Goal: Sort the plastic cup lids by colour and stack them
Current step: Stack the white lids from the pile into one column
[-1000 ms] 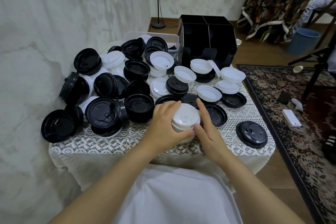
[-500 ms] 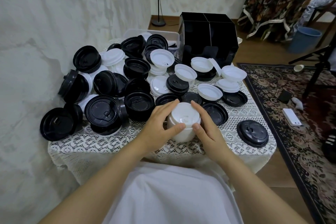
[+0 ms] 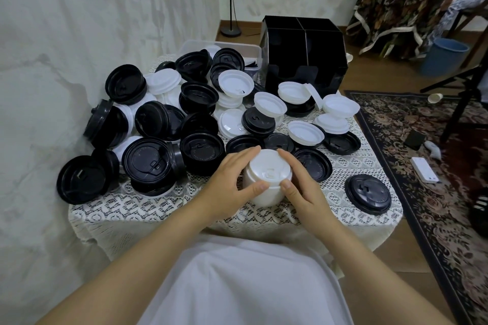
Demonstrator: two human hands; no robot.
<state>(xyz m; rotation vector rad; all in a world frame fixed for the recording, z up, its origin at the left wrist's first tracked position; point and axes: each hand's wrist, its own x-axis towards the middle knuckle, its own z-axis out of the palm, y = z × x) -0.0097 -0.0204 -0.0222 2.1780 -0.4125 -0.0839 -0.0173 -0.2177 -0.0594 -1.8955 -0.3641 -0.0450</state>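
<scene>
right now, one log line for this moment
left hand: grips stack of white plastic cup lids | right hand: grips same stack | behind: unsorted black and white lids

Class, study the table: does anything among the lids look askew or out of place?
Yes. One black lid lies alone near the right front corner of the table, apart from the heap. By the black organizer, a white lid stands on edge.

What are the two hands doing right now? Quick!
Left hand: closed round the white lid stack, holding its left side.
Right hand: closed round the same stack, holding its right side.
</scene>
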